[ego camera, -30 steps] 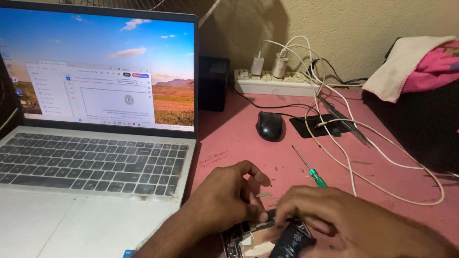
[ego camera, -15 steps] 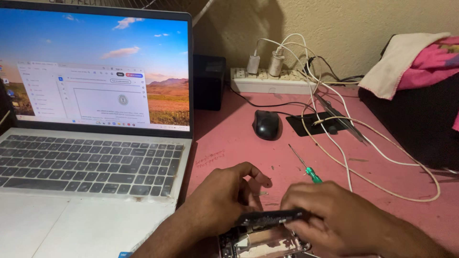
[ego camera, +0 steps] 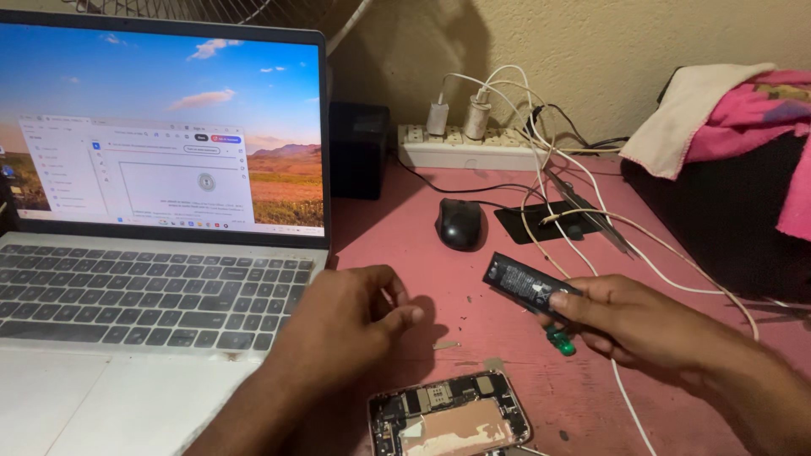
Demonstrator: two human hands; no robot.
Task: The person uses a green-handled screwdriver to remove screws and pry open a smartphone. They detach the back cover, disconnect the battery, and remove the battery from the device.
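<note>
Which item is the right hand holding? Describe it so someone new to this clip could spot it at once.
Start at the open laptop on the pink table and move right past the black mouse. Just below it, the right hand pinches a phone battery above the table. It is a flat, black rectangular slab, unlike the rounded mouse and the opened phone below.

His left hand (ego camera: 342,317) hovers half-curled, thumb and fingertips loosely apart and holding nothing, while his right hand (ego camera: 629,321) reaches forward in a closed pinch grip.
</note>
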